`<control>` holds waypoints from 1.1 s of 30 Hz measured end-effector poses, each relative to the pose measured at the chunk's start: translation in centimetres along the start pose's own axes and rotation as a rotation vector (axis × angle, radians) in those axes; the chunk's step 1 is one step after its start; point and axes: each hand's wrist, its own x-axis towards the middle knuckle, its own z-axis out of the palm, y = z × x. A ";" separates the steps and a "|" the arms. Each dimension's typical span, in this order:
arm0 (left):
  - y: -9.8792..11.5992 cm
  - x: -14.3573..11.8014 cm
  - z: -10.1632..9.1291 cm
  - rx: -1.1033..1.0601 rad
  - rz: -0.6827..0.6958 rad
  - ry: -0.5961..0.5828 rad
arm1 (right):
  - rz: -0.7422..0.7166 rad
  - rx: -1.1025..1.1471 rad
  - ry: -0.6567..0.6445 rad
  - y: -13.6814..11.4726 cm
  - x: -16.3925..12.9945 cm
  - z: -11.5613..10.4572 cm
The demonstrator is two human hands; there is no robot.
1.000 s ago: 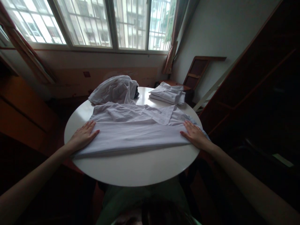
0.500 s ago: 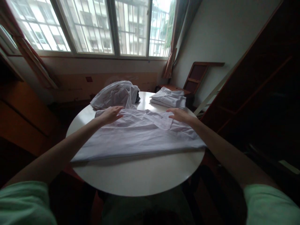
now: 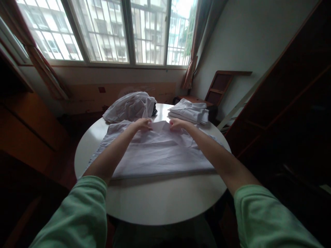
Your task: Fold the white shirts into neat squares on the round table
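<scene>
A white shirt [image 3: 160,156] lies spread flat across a round white table [image 3: 155,203]. Both my arms reach over it to its far edge. My left hand [image 3: 143,124] and my right hand [image 3: 176,124] are closed on the shirt's far fold, a small flap of white cloth raised between them. The near half of the shirt lies smooth, its front fold close to the middle of the table.
A crumpled heap of white cloth [image 3: 129,106] sits at the table's far left. A stack of folded white garments [image 3: 190,112] rests at the far right. Behind them are a barred window [image 3: 103,31], a wooden frame [image 3: 219,86] and a dark cabinet [image 3: 289,113] on the right.
My hands left the shirt's near corners, reached across it to the far side, came together at the middle and closed on the far fold. The camera leaned forward.
</scene>
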 end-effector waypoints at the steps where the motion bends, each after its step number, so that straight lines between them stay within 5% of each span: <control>1: -0.1 -0.2 -0.2 -0.007 0.005 0.008 | -0.036 -0.011 0.048 -0.1 -0.2 0.0; 6: -1.9 -1.9 -1.8 0.017 -0.014 0.034 | -0.194 -0.116 0.179 0.6 -2.6 -0.6; 16: -5.7 -6.6 -3.8 0.078 -0.019 0.113 | -0.156 -0.322 0.198 5.4 -6.8 -1.8; 24: -6.6 -7.8 -4.5 0.256 -0.167 -0.018 | -0.097 -0.366 0.193 8.8 -8.4 -2.1; 28: -7.6 -9.1 -5.0 0.362 -0.176 0.082 | -0.056 -0.337 0.255 10.1 -9.5 -2.3; 33: -7.7 -13.3 -5.1 0.435 -0.050 0.342 | -0.085 -0.362 0.337 10.4 -12.8 -2.6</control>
